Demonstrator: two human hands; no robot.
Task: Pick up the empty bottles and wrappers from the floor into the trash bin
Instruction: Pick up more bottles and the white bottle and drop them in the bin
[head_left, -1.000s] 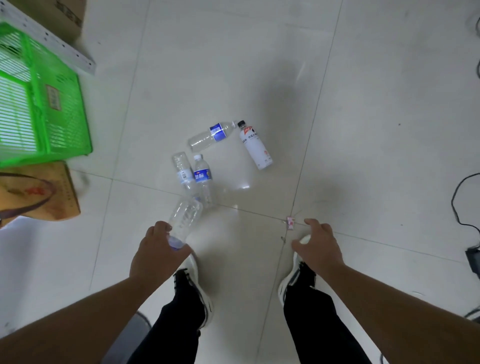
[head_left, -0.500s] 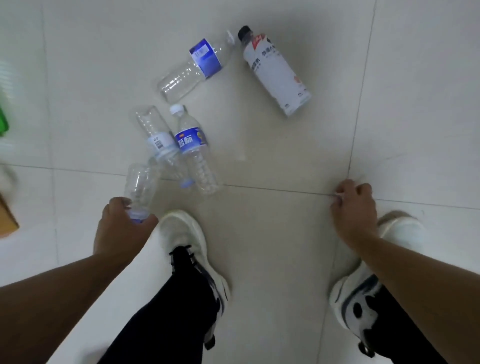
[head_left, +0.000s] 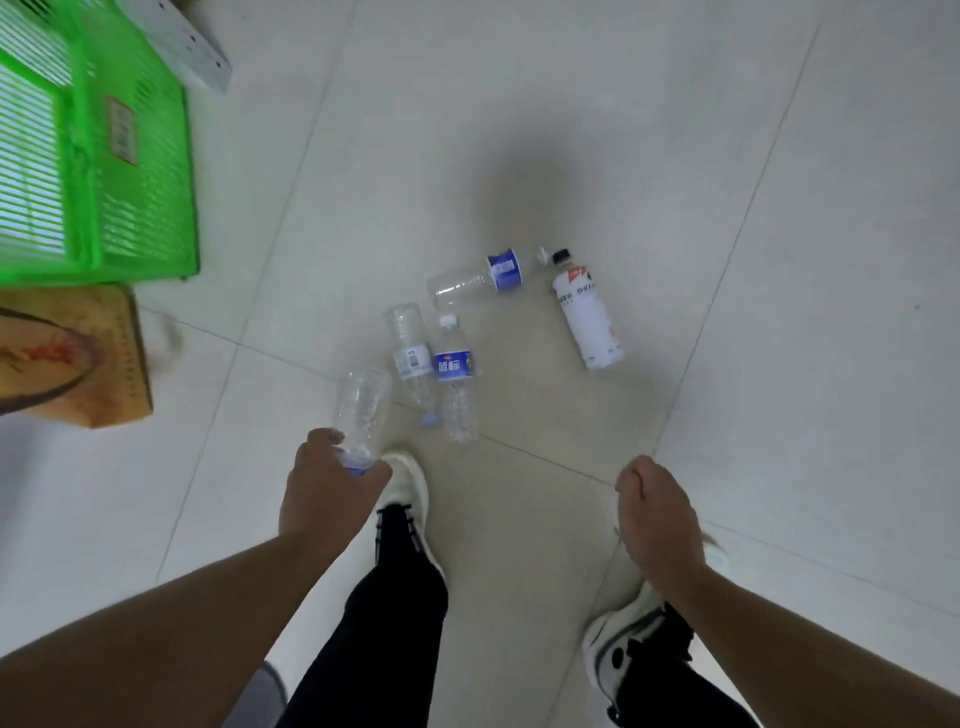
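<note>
My left hand (head_left: 327, 488) grips a clear empty bottle (head_left: 361, 408) by its blue-capped neck, base pointing away from me. Several bottles lie on the tiled floor ahead: two clear ones side by side, one with a pale label (head_left: 410, 353) and one with a blue label (head_left: 454, 374), a clear bottle with a blue label (head_left: 478, 275) farther off, and a white bottle with a black cap (head_left: 587, 317) to the right. My right hand (head_left: 657, 514) hangs over the tile joint with its fingers curled shut; the small wrapper it pinched is hidden inside them.
A green slatted plastic crate (head_left: 130, 156) stands at the far left, with a brown cardboard box (head_left: 72, 358) in front of it and a white perforated rail (head_left: 182, 47) behind. My two feet in white shoes stand below the bottles.
I have straightened up, so the floor looks farther away. The left hand still carries the clear bottle. The right hand has lifted off the tile joint where it pinched the small wrapper.
</note>
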